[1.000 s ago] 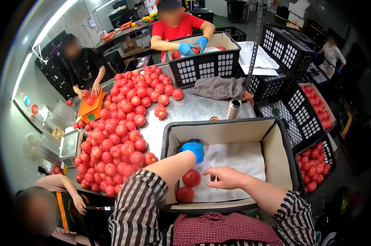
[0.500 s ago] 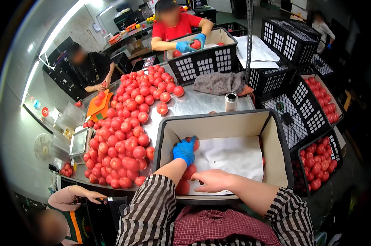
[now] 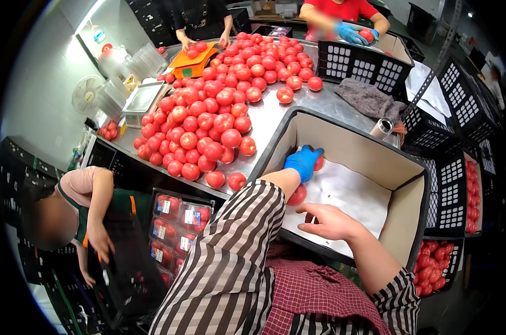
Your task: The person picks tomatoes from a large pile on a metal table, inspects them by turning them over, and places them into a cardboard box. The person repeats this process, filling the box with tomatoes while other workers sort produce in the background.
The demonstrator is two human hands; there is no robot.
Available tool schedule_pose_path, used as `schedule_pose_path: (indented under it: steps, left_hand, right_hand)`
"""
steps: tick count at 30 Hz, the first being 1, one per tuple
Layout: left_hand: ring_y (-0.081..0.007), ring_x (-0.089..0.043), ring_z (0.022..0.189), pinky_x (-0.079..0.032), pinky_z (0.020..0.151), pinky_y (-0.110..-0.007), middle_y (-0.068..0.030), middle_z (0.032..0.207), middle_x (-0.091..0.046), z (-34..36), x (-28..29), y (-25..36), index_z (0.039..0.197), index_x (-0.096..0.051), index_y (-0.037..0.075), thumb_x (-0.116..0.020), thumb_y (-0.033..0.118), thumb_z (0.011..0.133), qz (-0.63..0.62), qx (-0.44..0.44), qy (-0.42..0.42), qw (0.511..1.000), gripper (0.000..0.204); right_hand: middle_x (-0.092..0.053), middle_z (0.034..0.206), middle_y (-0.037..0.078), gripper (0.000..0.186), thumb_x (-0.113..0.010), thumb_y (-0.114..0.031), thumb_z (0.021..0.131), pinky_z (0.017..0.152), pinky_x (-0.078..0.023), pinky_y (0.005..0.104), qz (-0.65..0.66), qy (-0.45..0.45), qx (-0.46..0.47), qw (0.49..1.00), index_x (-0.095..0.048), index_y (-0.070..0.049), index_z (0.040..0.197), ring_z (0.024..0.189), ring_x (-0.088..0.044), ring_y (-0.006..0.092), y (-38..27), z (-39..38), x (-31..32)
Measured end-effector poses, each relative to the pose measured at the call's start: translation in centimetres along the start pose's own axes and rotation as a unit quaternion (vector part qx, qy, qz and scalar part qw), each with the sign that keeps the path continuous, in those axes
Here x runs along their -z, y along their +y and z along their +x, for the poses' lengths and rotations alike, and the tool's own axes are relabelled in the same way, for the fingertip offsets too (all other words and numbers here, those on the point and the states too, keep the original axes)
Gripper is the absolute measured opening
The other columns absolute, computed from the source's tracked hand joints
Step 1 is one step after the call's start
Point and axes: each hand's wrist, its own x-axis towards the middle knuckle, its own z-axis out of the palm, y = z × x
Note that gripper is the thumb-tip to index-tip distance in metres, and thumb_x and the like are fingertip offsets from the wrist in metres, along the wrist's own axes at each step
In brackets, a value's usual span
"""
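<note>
A deep black crate with a beige lining (image 3: 353, 131) stands in front of me, white paper (image 3: 348, 187) covering its floor. My left hand (image 3: 303, 163), in a blue glove, is inside by the left wall, its fingers closed round a tomato (image 3: 319, 163) that it partly hides. Nearer to me another tomato (image 3: 297, 195) lies along that same wall, partly behind my left wrist. Bare, my right hand (image 3: 328, 219) hovers above the paper beside this tomato, fingers apart and holding nothing.
A large heap of tomatoes (image 3: 208, 123) covers the metal table left of the crate. An orange scale (image 3: 194, 61), grey cloth (image 3: 370, 97) and metal cup (image 3: 382, 128) sit farther off. Packed tomato boxes (image 3: 180, 223) and a co-worker's arm (image 3: 99, 218) are at lower left.
The view has swung left, so table and crate appear shifted right and tilted. The packed boxes have come into sight. Both hands stay low in the crate, the left at the left wall.
</note>
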Motion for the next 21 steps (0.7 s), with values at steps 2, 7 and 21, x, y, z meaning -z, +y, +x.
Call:
schedule_pose_path:
  steps: [2, 7, 21]
  left_hand:
    - [-0.0389, -0.054, 0.120, -0.049, 0.095, -0.043, -0.0186, 0.138, -0.043, -0.3, 0.0, 0.8, 0.139, -0.043, 0.026, -0.061, 0.008, 0.080, -0.008, -0.023, -0.018, 1.000, 0.064]
    - [-0.0392, -0.059, 0.114, -0.051, 0.093, -0.044, -0.0198, 0.135, -0.048, 0.5, -1.5, 0.9, 0.140, -0.039, 0.019, -0.065, 0.021, 0.083, -0.030, 0.015, -0.027, 0.999, 0.063]
    - [-0.0328, -0.062, 0.113, -0.051, 0.094, -0.043, -0.0137, 0.130, -0.060, 1.9, 1.3, 0.8, 0.141, -0.042, 0.016, -0.076, 0.034, 0.073, -0.080, 0.085, -0.151, 0.982, 0.078]
  right_hand:
    - [-0.067, 0.102, 0.016, 0.047, -0.063, -0.032, 0.089, 0.084, -0.049, 0.0399, -0.001, -0.016, -0.003, 1.000, -0.055, -0.005, 0.126, 0.094, -0.064, 0.0294, -0.1, 0.1, -0.1]
    - [-0.067, 0.101, 0.016, 0.046, -0.063, -0.031, 0.088, 0.085, -0.049, 0.0393, -0.005, -0.030, 0.007, 1.000, -0.055, -0.005, 0.126, 0.093, -0.064, 0.0290, 0.1, 0.1, -0.8]
    - [-0.066, 0.108, 0.016, 0.045, -0.068, -0.028, 0.085, 0.085, -0.051, 0.0399, -0.111, 0.075, -0.012, 0.991, -0.057, -0.009, 0.124, 0.096, -0.065, 0.0305, -1.9, -3.2, 0.4]
